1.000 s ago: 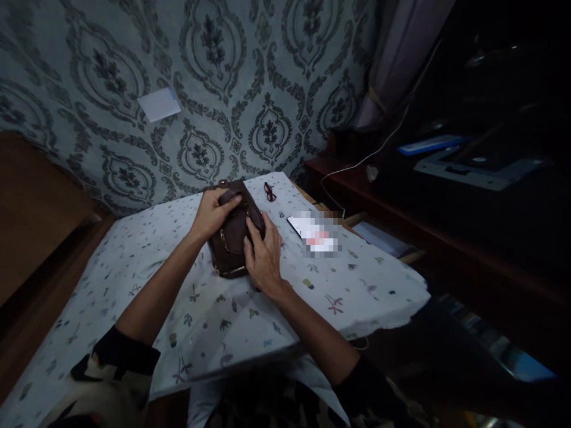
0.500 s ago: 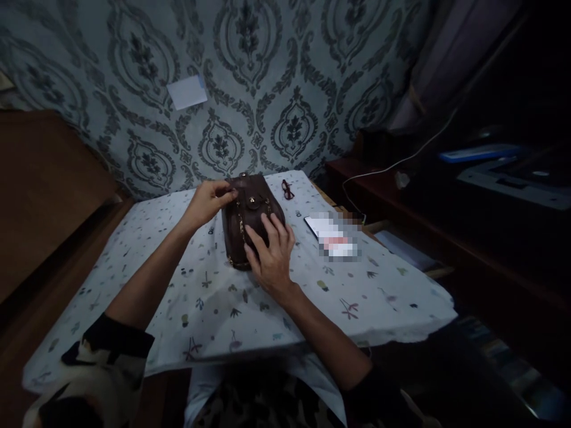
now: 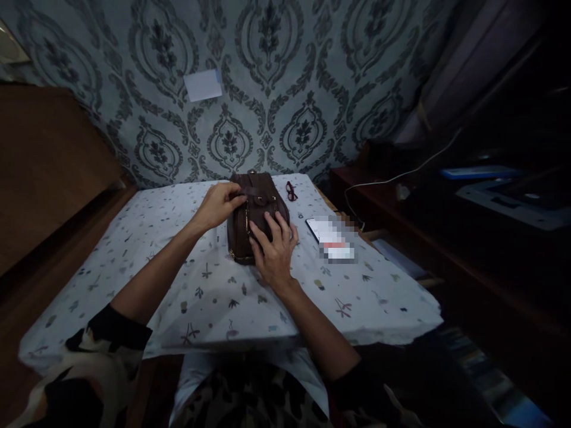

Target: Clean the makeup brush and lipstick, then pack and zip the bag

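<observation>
A dark brown bag (image 3: pixel 241 235) with gold zips and a round metal clasp lies on the cloth-covered table (image 3: pixel 200 321). At its upper left, my left hand (image 3: pixel 219 205) pinches a strap of the bag between thumb and fingers. My right hand (image 3: pixel 275 249) rests on the bag's lower right part, its fingers spread over the leather and holding nothing. The bag's right lower corner is hidden beneath that hand.
Red-framed glasses (image 3: pixel 291 191) lie right of the bag. Nearer me is a lit phone (image 3: pixel 330 239), partly blurred out. A white cable (image 3: pixel 401 175) runs along the right side. Patterned wallpaper with a paper (image 3: pixel 203 85) rises behind the table.
The view has shifted slightly. My left hand has drawn the strap across the bag, now over part of the round clasp. My right hand stays on the bag.
</observation>
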`<state>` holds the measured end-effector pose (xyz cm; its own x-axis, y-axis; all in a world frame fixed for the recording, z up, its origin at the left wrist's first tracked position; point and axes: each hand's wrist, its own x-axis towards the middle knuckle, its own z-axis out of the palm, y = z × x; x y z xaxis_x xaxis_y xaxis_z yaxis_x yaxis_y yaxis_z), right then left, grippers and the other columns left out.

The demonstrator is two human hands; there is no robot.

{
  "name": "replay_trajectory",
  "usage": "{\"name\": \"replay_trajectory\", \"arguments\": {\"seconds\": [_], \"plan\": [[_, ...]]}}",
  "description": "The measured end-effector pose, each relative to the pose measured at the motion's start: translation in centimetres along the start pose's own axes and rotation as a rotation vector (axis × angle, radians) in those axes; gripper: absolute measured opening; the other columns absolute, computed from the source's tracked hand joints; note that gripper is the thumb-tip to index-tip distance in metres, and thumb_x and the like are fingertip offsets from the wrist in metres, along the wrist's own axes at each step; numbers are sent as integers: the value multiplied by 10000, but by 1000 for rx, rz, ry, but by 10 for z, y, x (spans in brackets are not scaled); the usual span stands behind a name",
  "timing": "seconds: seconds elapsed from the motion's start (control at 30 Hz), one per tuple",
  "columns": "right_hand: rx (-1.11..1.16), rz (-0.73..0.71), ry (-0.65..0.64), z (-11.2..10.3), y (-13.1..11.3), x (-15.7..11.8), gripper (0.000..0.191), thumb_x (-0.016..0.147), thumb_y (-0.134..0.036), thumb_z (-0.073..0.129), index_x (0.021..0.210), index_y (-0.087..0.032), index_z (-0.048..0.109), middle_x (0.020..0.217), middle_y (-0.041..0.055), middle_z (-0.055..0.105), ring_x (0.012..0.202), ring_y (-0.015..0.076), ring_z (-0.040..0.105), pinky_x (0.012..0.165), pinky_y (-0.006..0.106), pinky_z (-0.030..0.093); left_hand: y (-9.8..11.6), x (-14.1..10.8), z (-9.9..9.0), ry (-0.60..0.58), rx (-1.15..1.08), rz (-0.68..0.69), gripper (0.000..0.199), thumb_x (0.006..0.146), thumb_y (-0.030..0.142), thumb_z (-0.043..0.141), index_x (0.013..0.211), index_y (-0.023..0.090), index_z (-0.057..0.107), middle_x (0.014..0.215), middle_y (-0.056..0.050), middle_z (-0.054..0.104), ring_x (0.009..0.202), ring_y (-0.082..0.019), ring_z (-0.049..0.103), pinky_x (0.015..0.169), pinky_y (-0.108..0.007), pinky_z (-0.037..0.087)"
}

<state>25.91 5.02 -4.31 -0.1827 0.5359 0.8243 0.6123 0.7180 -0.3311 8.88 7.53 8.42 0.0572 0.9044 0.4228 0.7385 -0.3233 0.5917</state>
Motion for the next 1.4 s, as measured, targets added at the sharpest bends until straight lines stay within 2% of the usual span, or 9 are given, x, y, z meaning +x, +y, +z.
{"name": "replay_trajectory", "arguments": {"seconds": [0.2, 0.4, 0.57, 0.67, 0.77, 0.93, 1.13, 1.3, 1.4], "plan": [[36, 23, -16, 0, 1, 0, 329, 998, -311, 510, 1291, -320, 660, 1490, 77, 540, 1441, 313, 379, 1177, 607, 221, -3, -9, 2, -32, -60, -3, 220, 775, 387, 605, 726, 175, 641, 659, 15, 568, 693, -162, 499, 635, -268, 379], [75, 23, 60, -6, 3, 2, 295, 979, -329, 535, 1242, -306, 666, 1439, 83, 563, 1399, 307, 440, 1157, 576, 313, -1, -12, -3, -108, -85, 20, 228, 796, 391, 611, 743, 173, 650, 693, 3, 599, 715, -175, 546, 656, -280, 422], [282, 302, 220, -6, 14, 5, 429, 985, -358, 493, 1394, -228, 499, 1458, 163, 493, 1402, 285, 437, 1160, 541, 353, 16, -11, 0, -20, 111, 110, 265, 803, 314, 603, 1027, 190, 671, 952, -39, 680, 897, -219, 604, 776, -324, 472], [422, 485, 217, 3, 22, 4, 496, 968, -422, 520, 1399, -186, 453, 1407, 179, 526, 1360, 276, 470, 1151, 525, 373, 31, -5, 9, -31, 216, 191, 371, 816, 287, 620, 1178, 212, 639, 1124, -60, 681, 1059, -251, 591, 926, -377, 467], [539, 557, 182, 10, 27, 3, 501, 953, -460, 539, 1359, -174, 468, 1366, 172, 563, 1294, 256, 526, 1123, 487, 416, 40, 3, 23, -79, 330, 214, 370, 828, 289, 651, 1192, 224, 649, 1156, -67, 670, 1134, -284, 554, 1009, -427, 434], [516, 525, 188, 8, 27, 3, 461, 954, -438, 545, 1335, -181, 498, 1325, 156, 602, 1260, 247, 556, 1102, 461, 441, 39, 9, 38, -121, 428, 181, 360, 837, 251, 673, 1196, 230, 671, 1209, -81, 652, 1177, -311, 523, 1029, -467, 410], [434, 481, 197, 0, 20, 5, 435, 999, -401, 464, 1379, -192, 488, 1343, 148, 599, 1281, 249, 554, 1116, 471, 434, 28, 10, 40, -92, 418, 195, 355, 856, 263, 683, 1209, 231, 673, 1242, -79, 643, 1170, -302, 525, 1000, -457, 415], [387, 461, 179, 10, 18, 2, 654, 931, -490, 571, 1473, -176, 384, 1432, 183, 516, 1363, 308, 477, 1155, 541, 386, 30, 13, 42, -64, 409, 187, 299, 848, 288, 706, 1143, 242, 703, 1220, -63, 661, 1135, -289, 537, 981, -437, 419], [365, 446, 166, 14, 18, 0, 704, 923, -500, 579, 1502, -177, 341, 1459, 189, 486, 1381, 319, 452, 1158, 559, 377, 33, 14, 46, 0, 376, 164, 175, 869, 309, 689, 1014, 218, 723, 1104, -60, 697, 1080, -268, 562, 948, -407, 432]]}}
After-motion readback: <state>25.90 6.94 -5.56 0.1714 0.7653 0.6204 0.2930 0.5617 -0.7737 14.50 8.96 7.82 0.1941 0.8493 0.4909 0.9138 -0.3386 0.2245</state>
